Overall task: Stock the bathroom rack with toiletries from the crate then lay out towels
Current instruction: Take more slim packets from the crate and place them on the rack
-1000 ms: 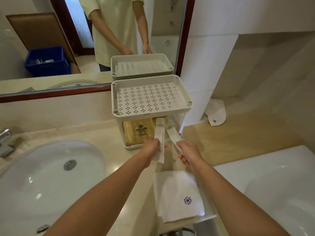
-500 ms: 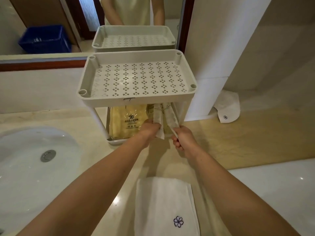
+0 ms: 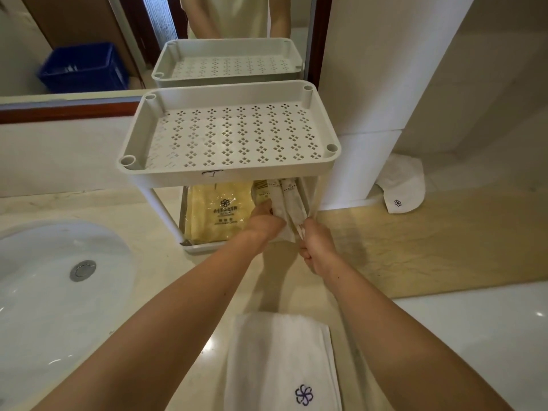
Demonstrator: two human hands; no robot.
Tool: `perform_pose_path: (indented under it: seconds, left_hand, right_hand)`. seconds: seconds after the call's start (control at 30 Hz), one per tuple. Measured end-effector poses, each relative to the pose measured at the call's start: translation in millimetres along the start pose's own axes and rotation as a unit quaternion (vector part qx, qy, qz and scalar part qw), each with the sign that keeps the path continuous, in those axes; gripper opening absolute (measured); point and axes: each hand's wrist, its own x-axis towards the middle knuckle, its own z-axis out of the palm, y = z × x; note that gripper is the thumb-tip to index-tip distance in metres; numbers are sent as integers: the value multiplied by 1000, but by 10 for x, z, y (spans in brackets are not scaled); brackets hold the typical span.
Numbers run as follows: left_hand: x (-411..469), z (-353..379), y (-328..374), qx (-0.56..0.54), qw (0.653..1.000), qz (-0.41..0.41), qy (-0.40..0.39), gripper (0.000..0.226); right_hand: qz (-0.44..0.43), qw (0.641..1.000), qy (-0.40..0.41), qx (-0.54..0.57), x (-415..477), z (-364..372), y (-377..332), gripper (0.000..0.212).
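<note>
Head view. Rack (image 3: pixel 267 173) is my reference.
- Left hand (image 3: pixel 264 226) grasps first sachet (image 3: pixel 279 203); right hand (image 3: pixel 318 250) pinches second sachet (image 3: pixel 293 200).
- Both sachets sit partway inside rack's lower shelf, right of yellow packet (image 3: pixel 218 209); tails overhang rack's front edge.
- Folded towel (image 3: pixel 281 360) lies in front of rack.
- Risk, I judge: letting go with tails overhanging lets sachets slide out. Hard push crumples them or shifts rack.
</note>
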Motion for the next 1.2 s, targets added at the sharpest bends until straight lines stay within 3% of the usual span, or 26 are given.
perform_pose_path:
  seconds: [0.13,0.23,0.43,0.57,0.63,0.77,1.03,1.2]
  left_hand:
    - [2,10,-34,3,1000,5,-5,38]
    - [-3,10,-48,52,999,11,-8,56]
    - [-215,-19,25,130,991,25,-10,62]
    - [-511,-96,113,99,994,37,-32,70]
    - [-689,-144,134,81,995,48,-27,69]
    - [-1075,-254,116,34,998,48,-14,64]
    - [-1686,-475,-178,-11,997,33,63,59]
    - [-2023,-772,-426,-61,986,5,153,53]
  right_hand:
    - [-9,1000,-3,-8,-31,-13,34,19]
    - [2,1000,-6,-20,-87,-40,49,22]
    - [-22,1000,16,-16,-271,-136,86,17]
    - [-19,994,5,-104,-528,-250,3,41]
    - [-63,988,16,-136,-669,-300,-44,49]
    - [-160,958,20,-239,-975,-371,-125,46]
    - [-228,899,-64,-369,-1379,-160,-150,61]
    - [-260,872,-126,-394,-1555,197,-95,65]
